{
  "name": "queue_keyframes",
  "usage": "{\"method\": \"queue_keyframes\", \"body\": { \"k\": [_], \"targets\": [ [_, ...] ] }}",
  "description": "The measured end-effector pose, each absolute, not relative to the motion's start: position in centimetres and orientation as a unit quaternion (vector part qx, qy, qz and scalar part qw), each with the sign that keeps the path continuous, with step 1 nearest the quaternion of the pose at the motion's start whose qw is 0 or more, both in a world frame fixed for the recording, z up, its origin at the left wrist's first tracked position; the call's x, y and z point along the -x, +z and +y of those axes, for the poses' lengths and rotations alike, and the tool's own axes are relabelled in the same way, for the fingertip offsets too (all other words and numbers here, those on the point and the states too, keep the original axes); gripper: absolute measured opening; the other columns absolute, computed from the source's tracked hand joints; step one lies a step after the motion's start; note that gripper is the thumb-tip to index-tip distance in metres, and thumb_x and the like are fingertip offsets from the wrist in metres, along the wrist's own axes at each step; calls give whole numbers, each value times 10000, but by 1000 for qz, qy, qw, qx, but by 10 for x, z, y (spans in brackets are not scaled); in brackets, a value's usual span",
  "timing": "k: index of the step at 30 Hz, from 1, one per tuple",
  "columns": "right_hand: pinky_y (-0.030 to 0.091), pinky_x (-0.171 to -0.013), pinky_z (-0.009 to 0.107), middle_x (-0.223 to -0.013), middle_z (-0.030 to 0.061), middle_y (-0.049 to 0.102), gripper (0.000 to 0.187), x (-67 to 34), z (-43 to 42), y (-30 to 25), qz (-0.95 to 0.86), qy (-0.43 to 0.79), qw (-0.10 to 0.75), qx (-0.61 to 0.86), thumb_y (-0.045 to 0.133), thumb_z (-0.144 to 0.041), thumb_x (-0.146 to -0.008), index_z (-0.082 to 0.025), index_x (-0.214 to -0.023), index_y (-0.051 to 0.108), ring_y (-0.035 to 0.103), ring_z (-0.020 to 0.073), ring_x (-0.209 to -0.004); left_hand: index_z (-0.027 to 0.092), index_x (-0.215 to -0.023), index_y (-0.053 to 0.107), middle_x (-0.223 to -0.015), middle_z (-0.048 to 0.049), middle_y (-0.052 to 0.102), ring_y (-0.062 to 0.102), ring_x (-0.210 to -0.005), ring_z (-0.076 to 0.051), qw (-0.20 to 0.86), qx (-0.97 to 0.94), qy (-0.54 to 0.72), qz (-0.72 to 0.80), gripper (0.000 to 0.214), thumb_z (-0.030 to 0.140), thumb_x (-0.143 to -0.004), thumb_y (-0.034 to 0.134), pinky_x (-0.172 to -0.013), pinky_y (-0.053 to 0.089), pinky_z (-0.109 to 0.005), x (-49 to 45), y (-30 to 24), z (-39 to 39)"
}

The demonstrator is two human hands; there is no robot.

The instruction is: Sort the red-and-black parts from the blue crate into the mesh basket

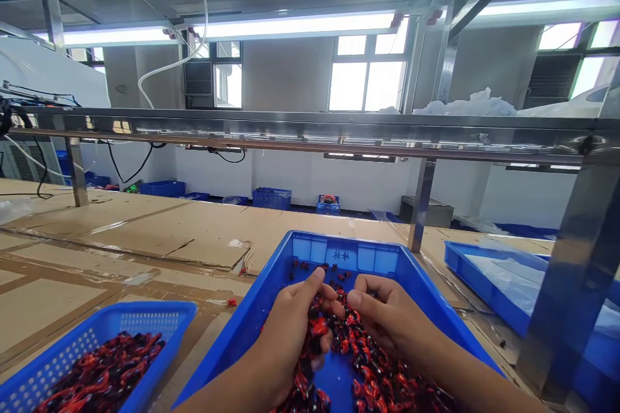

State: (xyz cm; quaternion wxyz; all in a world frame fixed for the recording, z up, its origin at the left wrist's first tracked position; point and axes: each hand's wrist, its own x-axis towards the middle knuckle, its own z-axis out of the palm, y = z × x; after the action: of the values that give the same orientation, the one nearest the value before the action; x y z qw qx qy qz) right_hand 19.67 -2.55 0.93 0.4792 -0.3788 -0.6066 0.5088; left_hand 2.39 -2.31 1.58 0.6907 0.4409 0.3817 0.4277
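My left hand [293,322] is over a large blue tray [436,297], palm turned inward and fingers curled around a small red-and-black piece [318,326]. Its thumb points up and away from me. Facing it, my right hand [387,310] has its thumb and index finger pressed together in a pinch. Whatever lies between those fingertips is too small or hidden to name. Below both hands, many loose red-and-black pieces [387,381] cover much of the tray floor, and a strip of blue bottom shows between them.
To the left, a blue perforated basket [181,322] holds more red-and-black pieces. Another blue tray [494,277] with clear plastic stands at right, behind a metal post [566,271]. A metal shelf rail [290,126] crosses above the cardboard-covered table [184,229].
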Motion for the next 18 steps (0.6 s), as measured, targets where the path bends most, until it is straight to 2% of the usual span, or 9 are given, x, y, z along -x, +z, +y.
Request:
{"method": "queue_keyframes", "body": {
  "k": [3,6,8,11,15,18],
  "targets": [
    [428,-534,223,-584,-52,562,301,-188,-30,6,-678,465,443,356,817,-408,-665,-180,-732,633,536,114,-532,184,-850,584,-671,19,580,432,-365,-69,673,-469,453,350,460,638,-775,594,-293,279,-166,-24,16,-25],
    [514,-678,348,-637,-31,631,272,-184,-33,3,-672,543,408,296,719,-460,-765,-204,-811,637,638,182,-607,188,-906,601,-697,15,593,441,-374,-69,675,-479,449,337,432,601,-779,617,-295,287,-163,-24,18,-28],
    [525,-714,383,-652,-20,655,264,-184,-33,2,-672,550,404,288,668,-466,-809,-204,-828,643,661,196,-636,185,-934,609,-661,18,580,431,-375,-70,669,-481,449,347,431,585,-776,631,-295,277,-159,-26,19,-30],
    [521,-724,351,-679,-11,684,210,-187,-32,3,-699,458,436,334,678,-408,-819,-199,-845,682,663,188,-673,179,-956,613,-629,23,560,416,-372,-69,656,-459,472,368,435,568,-765,653,-298,274,-162,-27,17,-29],
    [475,-614,255,-707,-11,698,65,-191,-36,7,-740,277,475,387,752,-243,-758,-218,-815,736,613,153,-653,191,-950,601,-713,18,573,435,-407,-64,661,-405,520,358,407,541,-757,673,-316,298,-171,-24,13,-22],
    [447,-560,227,-681,-20,681,99,-190,-41,11,-760,226,498,351,753,-191,-750,-251,-827,762,578,128,-601,204,-903,582,-733,32,546,439,-429,-61,667,-396,534,336,382,549,-762,661,-323,292,-166,-21,14,-18]
  ]
}}
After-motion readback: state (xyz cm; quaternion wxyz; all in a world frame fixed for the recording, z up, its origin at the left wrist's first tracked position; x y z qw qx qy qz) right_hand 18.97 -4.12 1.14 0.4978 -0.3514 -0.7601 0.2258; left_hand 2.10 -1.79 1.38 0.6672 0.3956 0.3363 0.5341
